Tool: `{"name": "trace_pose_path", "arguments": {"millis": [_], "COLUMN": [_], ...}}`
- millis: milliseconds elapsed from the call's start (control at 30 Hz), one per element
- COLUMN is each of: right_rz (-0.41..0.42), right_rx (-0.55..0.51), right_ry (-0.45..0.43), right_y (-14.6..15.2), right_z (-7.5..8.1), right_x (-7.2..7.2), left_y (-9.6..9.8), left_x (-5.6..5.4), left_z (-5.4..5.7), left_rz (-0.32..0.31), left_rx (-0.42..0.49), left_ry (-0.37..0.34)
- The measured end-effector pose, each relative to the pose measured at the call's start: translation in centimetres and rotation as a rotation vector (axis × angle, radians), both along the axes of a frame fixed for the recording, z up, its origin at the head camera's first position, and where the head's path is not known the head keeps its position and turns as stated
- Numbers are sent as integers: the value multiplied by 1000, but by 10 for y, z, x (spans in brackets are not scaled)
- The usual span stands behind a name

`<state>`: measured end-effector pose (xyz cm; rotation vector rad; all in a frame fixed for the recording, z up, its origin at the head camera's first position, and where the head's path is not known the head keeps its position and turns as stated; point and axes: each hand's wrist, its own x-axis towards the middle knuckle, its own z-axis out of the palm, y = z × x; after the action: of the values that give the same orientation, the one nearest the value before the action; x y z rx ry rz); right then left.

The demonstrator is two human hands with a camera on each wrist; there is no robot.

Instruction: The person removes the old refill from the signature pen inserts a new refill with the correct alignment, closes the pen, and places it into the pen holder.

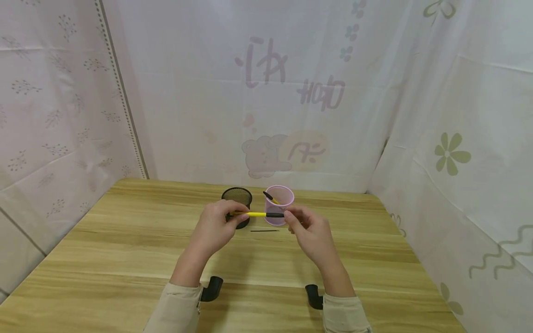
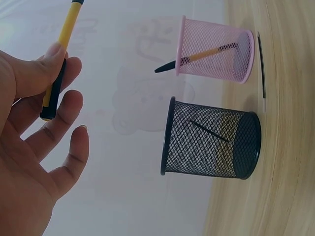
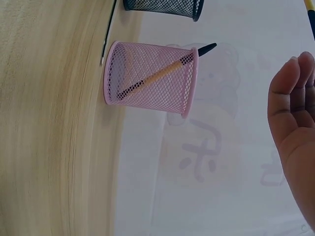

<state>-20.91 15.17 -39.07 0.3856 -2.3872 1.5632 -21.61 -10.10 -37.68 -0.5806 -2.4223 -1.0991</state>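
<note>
Both hands hold a yellow and black pen [image 1: 257, 214] level, above the table and in front of the two cups. My left hand [image 1: 217, 225] pinches its yellow end between thumb and fingers; in the left wrist view the clip end shows below the thumb. At the pen's black end are the thumb and fingertips of my right hand [image 1: 311, 232], gripping it. A thin dark pen refill [image 1: 264, 231] lies on the table below. Behind stand a black mesh pen cup [image 2: 211, 140] and a pink mesh pen cup [image 3: 150, 78].
Inside the pink cup leans another yellow and black pen [image 3: 165, 72], its black tip above the rim. A thin dark stick [image 2: 209, 131] slants within the black cup. The wooden table [image 1: 125, 259] meets a printed curtain [image 1: 187, 115] at the back.
</note>
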Motion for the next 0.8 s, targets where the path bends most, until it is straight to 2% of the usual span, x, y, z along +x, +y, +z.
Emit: {"name": "trace_pose_path", "arguments": {"millis": [367, 800], "right_rz": [12, 37], "right_rx": [-15, -55], "right_ry": [82, 71], "right_y": [0, -3], "right_z": [0, -1], "right_x": [2, 3], "left_y": [-1, -1], "left_x": [0, 2], "left_z": [0, 2], "left_rz": [0, 7], "left_rx": [5, -2], "left_ry": [-13, -4]}}
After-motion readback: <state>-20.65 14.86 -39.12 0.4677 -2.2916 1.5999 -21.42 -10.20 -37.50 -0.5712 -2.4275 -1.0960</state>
